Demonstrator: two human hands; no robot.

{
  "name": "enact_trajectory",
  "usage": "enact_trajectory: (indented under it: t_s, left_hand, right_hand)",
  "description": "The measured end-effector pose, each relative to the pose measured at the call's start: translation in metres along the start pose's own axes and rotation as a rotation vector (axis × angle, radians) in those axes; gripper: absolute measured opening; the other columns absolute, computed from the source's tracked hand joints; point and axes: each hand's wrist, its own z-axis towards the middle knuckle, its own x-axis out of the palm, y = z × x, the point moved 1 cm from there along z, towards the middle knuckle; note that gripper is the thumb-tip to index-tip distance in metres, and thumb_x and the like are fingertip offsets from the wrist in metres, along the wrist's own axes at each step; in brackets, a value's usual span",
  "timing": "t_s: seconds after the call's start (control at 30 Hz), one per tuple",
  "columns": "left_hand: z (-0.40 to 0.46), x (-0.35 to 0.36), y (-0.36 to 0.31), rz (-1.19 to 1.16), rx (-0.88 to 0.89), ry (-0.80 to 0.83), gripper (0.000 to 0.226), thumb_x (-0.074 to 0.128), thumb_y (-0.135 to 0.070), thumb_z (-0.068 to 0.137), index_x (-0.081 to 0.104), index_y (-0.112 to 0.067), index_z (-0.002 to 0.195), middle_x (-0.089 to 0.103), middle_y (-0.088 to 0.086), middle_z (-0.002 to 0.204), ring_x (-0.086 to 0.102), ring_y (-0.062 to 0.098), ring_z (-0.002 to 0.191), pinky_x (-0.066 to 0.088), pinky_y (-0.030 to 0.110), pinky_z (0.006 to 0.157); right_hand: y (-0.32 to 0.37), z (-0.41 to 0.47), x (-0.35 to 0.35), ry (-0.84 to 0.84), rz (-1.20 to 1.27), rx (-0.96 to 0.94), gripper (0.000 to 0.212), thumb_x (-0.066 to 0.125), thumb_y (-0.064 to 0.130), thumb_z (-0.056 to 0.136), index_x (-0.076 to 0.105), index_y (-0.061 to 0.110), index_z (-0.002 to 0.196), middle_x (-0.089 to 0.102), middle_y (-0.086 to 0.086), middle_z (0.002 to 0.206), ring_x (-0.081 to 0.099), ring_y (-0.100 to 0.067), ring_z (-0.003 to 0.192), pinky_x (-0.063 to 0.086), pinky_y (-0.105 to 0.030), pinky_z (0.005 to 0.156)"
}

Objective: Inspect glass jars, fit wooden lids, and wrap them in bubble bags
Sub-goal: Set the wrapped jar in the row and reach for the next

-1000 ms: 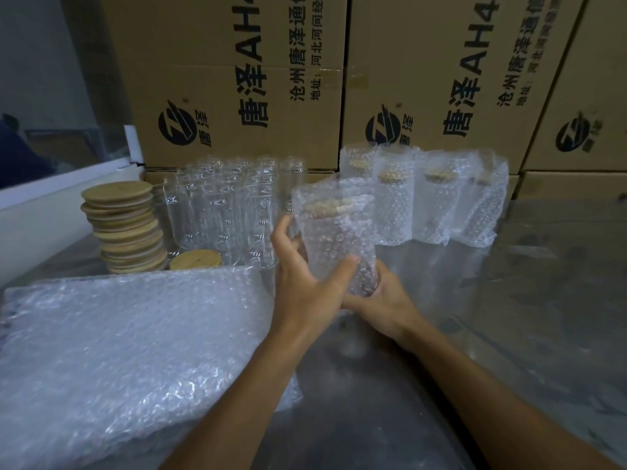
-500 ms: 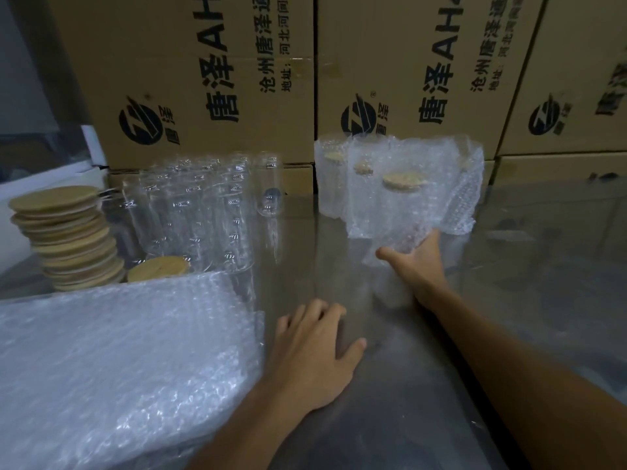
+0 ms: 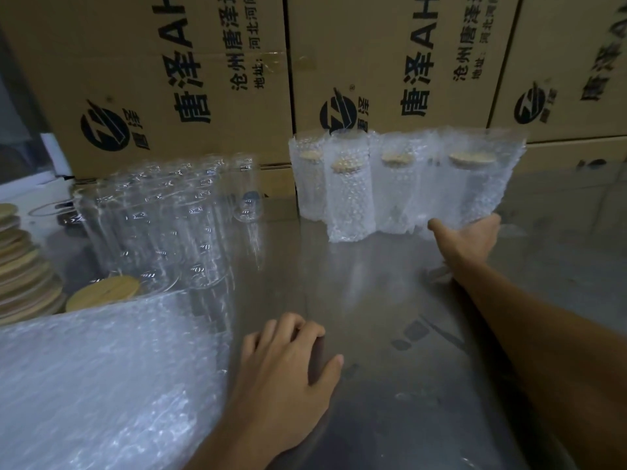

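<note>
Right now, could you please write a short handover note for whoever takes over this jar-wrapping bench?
Right hand grips the base of the newest bubble-wrapped, wooden-lidded glass jar, at the right end of the row of wrapped jars by the brown cardboard cartons.
Left hand rests open on the steel table, holding nothing.
Done: five jars wrapped, as far as I can see.
Left: the cluster of bare clear glass jars, using the stack of round wooden lids and the pile of bubble bags.

By my right hand (image 3: 470,237) I see cloudy bubble plastic over a wooden-lidded jar (image 3: 481,184); under my left hand (image 3: 288,374), smooth, dully glossy metal tabletop (image 3: 390,300).
</note>
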Motion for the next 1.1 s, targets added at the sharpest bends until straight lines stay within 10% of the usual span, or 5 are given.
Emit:
enact_trajectory:
  t_s: [0.93,1.1]
  left_hand:
    - [0.002,0.002,-0.003,0.033,-0.03,0.004,0.055,0.012,-0.073,0.079,0.043,-0.044,0.113,0.036,-0.023,0.115,0.036,0.003,0.115,0.021,0.028,0.093]
    - [0.002,0.001,-0.003,0.04,-0.037,0.027,0.044,0.025,-0.07,0.088,0.044,-0.041,0.115,0.037,-0.021,0.118,0.036,0.006,0.118,0.024,0.031,0.097]
  right_hand:
    - [0.003,0.001,-0.009,0.103,-0.241,0.071,0.125,0.087,0.059,0.069,0.016,0.006,0.157,0.028,-0.016,0.161,0.028,-0.035,0.149,0.021,-0.053,0.12]
    - [0.005,-0.014,-0.015,-0.003,-0.237,0.099,0.098,0.088,0.046,0.071,0.032,0.01,0.143,0.035,-0.018,0.15,0.034,-0.04,0.141,0.028,-0.052,0.116]
